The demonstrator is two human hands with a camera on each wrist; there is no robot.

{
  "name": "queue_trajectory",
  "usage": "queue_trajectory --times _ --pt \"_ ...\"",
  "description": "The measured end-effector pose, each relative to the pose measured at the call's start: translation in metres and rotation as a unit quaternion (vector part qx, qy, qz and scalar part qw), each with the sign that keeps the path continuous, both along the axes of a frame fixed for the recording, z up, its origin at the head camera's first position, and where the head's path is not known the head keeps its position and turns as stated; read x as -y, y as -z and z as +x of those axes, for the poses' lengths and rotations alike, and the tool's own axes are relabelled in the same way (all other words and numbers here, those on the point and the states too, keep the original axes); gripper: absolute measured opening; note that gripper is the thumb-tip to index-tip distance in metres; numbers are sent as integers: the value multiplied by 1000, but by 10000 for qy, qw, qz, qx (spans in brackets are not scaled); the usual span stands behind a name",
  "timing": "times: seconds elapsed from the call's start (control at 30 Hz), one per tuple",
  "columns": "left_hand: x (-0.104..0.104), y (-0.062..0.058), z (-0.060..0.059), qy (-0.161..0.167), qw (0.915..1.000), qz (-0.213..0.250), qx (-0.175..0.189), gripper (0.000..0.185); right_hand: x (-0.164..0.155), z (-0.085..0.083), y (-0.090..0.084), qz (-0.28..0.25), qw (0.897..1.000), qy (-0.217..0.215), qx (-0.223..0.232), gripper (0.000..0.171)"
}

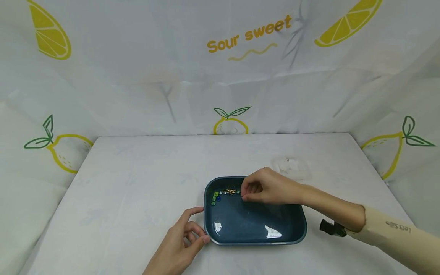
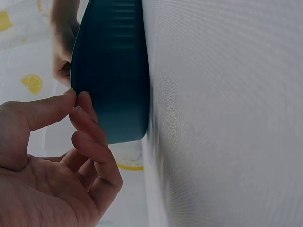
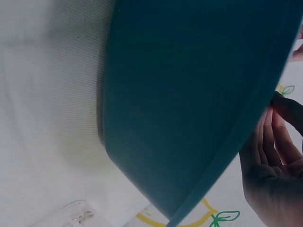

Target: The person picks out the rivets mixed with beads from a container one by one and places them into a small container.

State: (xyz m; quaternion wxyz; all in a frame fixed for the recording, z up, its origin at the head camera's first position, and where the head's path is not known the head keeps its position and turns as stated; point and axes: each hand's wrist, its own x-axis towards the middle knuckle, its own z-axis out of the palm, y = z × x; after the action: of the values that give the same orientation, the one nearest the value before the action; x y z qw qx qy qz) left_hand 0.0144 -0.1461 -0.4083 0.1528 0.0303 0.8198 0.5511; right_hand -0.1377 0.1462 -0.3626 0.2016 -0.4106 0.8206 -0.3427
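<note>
While steadying the dark blue rectangular plastic tray (image 1: pixel 295 233) on the white desk (image 1: pixel 120 191), left hand (image 1: pixel 178 244) grip curled against its corner, holding nothing; right hand (image 1: pixel 266 187) grip pinching the green-and-gold beaded bracelet (image 1: pixel 225 193) inside, by the far rim.

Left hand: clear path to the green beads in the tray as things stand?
Probably yes. The left hand touches the tray at its near-left corner; the green beads lie just inside the far-left wall, uncovered. The right hand works further right along the strand.

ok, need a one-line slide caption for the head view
Right hand pinches a beaded string inside a dark blue tray while the left hand touches the tray's near corner.
</note>
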Motion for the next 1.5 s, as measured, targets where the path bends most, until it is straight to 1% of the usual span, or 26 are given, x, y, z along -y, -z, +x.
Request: queue_trajectory --times 0.13,0.3,0.37,0.57,0.77,1.0,1.3,1.5 --pt "-1 0 0 -45 10000 25 33 70 -2 0 -2 -52 10000 2 -78 6" --pt "-1 0 0 -23 10000 35 11 70 -6 -2 -9 -134 9997 66 -211 6" --pt "-1 0 0 -11 10000 26 -1 70 -7 -2 -14 -152 9996 128 -178 8" --pt "-1 0 0 -33 10000 9 26 70 -12 -2 -26 -230 9992 316 -49 6" --pt "-1 -1 0 -48 10000 5 56 70 -23 -3 -34 -285 9977 598 -164 9" --pt "-1 -1 1 -68 10000 15 14 70 -29 -5 -34 -417 9946 874 -385 13" --pt "-1 0 0 -33 10000 35 13 69 -30 -8 -36 -546 9919 1033 -498 16" --pt "0 0 1 -24 10000 10 -1 70 -38 -10 -39 -777 9884 1132 -651 18"
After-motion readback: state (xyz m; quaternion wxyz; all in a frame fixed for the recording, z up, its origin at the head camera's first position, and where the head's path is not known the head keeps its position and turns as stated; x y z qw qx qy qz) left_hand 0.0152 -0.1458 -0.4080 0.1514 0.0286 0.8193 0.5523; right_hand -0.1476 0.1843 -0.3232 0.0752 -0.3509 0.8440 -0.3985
